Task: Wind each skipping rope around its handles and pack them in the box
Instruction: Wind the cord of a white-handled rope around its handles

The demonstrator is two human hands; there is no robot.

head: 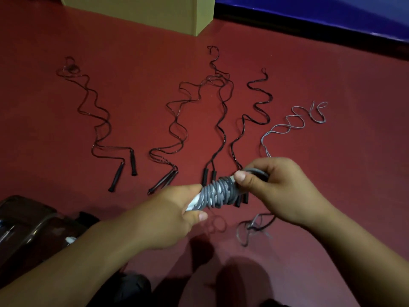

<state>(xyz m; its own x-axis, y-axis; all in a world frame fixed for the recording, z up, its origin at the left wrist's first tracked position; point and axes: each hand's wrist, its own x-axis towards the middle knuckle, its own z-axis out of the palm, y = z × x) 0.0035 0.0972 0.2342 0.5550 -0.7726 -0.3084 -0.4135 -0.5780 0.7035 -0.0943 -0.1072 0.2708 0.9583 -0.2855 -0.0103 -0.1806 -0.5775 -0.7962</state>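
Observation:
My left hand (174, 214) grips the white handles of a grey skipping rope (218, 192), which is wound in many coils around them. My right hand (281, 187) pinches a loop of the grey cord at the bundle's right end. The loose rest of the grey cord (294, 119) trails away over the red floor to the upper right. Several black skipping ropes (101, 120) lie stretched out in wavy lines ahead, their black handles (132, 161) toward me. One pair of black handles is partly hidden behind the grey bundle.
A dark clear plastic box (31, 222) sits at the lower left. A yellow block (155, 12) stands at the top, a blue mat (332, 12) at the upper right. A small tangle of dark cord (252, 227) lies under my right wrist.

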